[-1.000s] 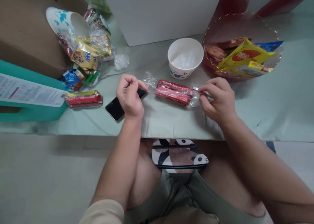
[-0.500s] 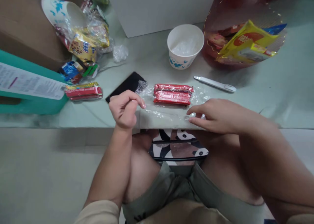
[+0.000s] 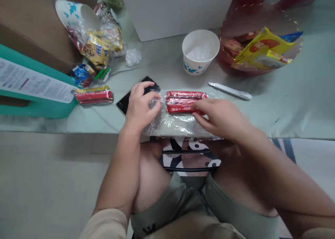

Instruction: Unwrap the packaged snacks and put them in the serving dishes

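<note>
Two red-wrapped snack bars (image 3: 179, 108) lie side by side on a sheet of clear plastic wrap (image 3: 180, 125) near the table's front edge. My right hand (image 3: 221, 117) has its thumb and fingers closed at the right end of the nearer bar, hiding that end. Left of the bars, my left hand (image 3: 142, 108) hovers with its fingers curved and apart, holding nothing. Its fingers overlap a dark phone (image 3: 124, 103) lying flat and come close to the left edge of the wrap.
A white paper cup (image 3: 196, 65) stands behind the bars, beside a clear red bowl (image 3: 227, 62) of packaged snacks. A white peeler-like tool (image 3: 230, 91) lies at right. Leftward are a teal box (image 3: 49, 108), snack bars (image 3: 95, 96) and wrappers (image 3: 95, 52).
My right hand has moved up and left from the wrap onto the nearer bar. My left hand has uncurled and shifted right and upward. The wrap now spreads flatter toward the table edge.
</note>
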Demonstrator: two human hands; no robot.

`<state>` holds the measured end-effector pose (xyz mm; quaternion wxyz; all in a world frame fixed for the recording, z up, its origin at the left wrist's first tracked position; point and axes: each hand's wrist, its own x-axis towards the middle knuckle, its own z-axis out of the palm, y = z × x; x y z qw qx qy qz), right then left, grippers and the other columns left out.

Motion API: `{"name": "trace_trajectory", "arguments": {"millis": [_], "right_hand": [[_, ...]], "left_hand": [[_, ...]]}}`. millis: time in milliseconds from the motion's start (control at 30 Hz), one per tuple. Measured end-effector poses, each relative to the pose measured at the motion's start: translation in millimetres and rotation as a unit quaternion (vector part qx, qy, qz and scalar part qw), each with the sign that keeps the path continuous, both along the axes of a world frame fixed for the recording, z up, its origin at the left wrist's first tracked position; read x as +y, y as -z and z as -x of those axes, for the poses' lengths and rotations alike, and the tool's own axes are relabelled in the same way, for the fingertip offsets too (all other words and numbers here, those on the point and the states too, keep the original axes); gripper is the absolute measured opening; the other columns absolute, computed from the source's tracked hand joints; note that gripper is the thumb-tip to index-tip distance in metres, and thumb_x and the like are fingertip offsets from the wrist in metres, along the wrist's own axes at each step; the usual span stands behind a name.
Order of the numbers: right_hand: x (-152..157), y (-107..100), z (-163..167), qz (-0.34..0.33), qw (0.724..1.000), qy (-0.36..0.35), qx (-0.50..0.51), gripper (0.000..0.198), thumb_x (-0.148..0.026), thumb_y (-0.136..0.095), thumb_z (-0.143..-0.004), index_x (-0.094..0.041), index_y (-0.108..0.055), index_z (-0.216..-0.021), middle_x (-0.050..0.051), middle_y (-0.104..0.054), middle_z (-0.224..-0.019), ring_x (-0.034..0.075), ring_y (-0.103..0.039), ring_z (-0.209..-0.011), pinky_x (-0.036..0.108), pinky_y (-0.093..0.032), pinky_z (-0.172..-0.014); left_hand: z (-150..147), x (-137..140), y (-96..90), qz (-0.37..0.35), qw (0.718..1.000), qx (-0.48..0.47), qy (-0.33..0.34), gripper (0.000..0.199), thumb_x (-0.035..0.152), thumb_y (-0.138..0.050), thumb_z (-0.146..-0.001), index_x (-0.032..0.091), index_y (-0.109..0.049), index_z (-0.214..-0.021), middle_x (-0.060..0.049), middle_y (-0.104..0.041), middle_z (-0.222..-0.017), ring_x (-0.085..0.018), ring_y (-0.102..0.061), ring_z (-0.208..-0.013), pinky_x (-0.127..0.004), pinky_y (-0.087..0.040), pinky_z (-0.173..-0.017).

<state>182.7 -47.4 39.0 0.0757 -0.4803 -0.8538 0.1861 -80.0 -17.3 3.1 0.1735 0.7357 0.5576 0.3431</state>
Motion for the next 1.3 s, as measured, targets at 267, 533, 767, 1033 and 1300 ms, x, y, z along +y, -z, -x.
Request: {"name": "trace_trajectory", "arguments": {"millis": [267, 533, 767, 1033, 1300], "right_hand": [[3, 42, 43, -0.087, 0.983, -0.069, 0.144, 0.040, -0.019, -0.047, -0.095, -0.020, -0.064, -0.131, 0.011, -0.063, -0.144, 0.029, -0.054, -0.137, 0.048, -0.042, -0.116], [18, 37, 36, -0.020, 0.998, 0.049, 0.020, 0.063, -0.025, -0.060, -0.082, -0.022, -0.052, -0.145, 0.014, -0.062, -0.143, 0.036, -0.059, -0.126, 0.056, -0.041, -0.109], [22, 40, 24, -0.025, 0.998, 0.060, -0.004, 0.059, -0.035, -0.061, -0.080, -0.021, -0.058, -0.137, 0.015, -0.066, -0.127, 0.037, -0.061, -0.117, 0.053, -0.045, -0.099], [22, 40, 19, -0.038, 0.997, 0.070, 0.016, 0.051, -0.036, -0.063, -0.077, -0.022, -0.062, -0.126, 0.015, -0.069, -0.123, 0.037, -0.063, -0.114, 0.054, -0.046, -0.097], [26, 42, 15, -0.020, 0.990, 0.082, 0.109, 0.051, -0.031, -0.065, -0.076, -0.023, -0.062, -0.126, 0.012, -0.074, -0.116, 0.033, -0.067, -0.104, 0.048, -0.050, -0.091]], "left_hand": [[-27, 16, 10.6, 0.009, 0.968, -0.239, -0.071, 0.027, 0.049, -0.058, -0.099, 0.025, -0.058, -0.086, 0.001, -0.064, -0.075, -0.012, -0.060, -0.061, -0.025, -0.052, -0.062], [-34, 33, 14.9, 0.080, 0.931, -0.336, -0.119, 0.025, 0.043, -0.073, -0.089, 0.024, -0.057, -0.095, 0.003, -0.061, -0.072, -0.011, -0.059, -0.065, -0.023, -0.047, -0.062], [-44, 5, 8.4, 0.274, 0.901, -0.316, -0.117, 0.049, 0.025, -0.078, -0.076, 0.020, -0.057, -0.119, -0.006, -0.070, -0.116, -0.016, -0.068, -0.097, -0.031, -0.053, -0.091], [-50, 8, -12.0, 0.361, 0.844, -0.388, -0.077, 0.019, 0.027, -0.063, -0.087, 0.019, -0.055, -0.072, 0.000, -0.061, -0.076, -0.011, -0.058, -0.070, -0.022, -0.049, -0.065], [-53, 20, -22.3, 0.400, 0.733, -0.529, -0.149, 0.013, 0.020, -0.058, -0.081, 0.018, -0.052, -0.070, -0.002, -0.067, -0.076, -0.010, -0.064, -0.061, -0.019, -0.050, -0.053]]}}
